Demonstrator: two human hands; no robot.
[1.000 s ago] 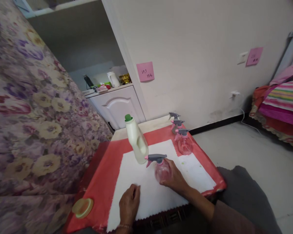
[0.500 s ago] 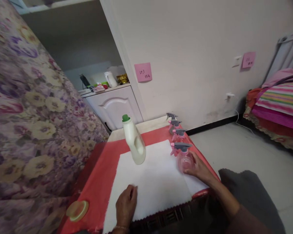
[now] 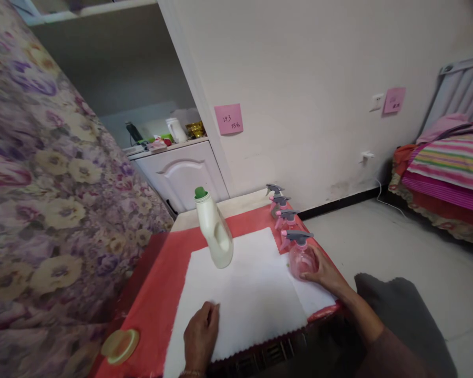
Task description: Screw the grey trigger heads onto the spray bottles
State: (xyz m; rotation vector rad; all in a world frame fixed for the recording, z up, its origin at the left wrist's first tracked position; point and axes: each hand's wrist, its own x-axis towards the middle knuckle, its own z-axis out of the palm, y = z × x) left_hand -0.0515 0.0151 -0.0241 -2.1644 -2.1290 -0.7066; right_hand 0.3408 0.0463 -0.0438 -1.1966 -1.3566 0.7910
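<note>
My right hand (image 3: 323, 269) is wrapped round a pink spray bottle (image 3: 298, 254) with a grey trigger head, standing at the right edge of the white cloth (image 3: 244, 289). It stands at the near end of a row of several like spray bottles (image 3: 280, 206) along the table's right side. My left hand (image 3: 199, 336) rests on the cloth's near edge, fingers curled under, holding nothing I can see. A white jug with a green cap (image 3: 215, 230) stands on the cloth's far left corner.
The cloth lies on a red cover (image 3: 157, 294) over a low table. A yellow-green lid (image 3: 120, 345) sits at the cover's near left corner. A flowered sofa (image 3: 43, 210) rises at the left. A white cabinet (image 3: 181, 168), wall and striped bedding (image 3: 449, 163) stand beyond.
My right hand carried the spray bottle from the middle of the cloth to its right edge, into line with the other bottles. My left hand stayed on the cloth.
</note>
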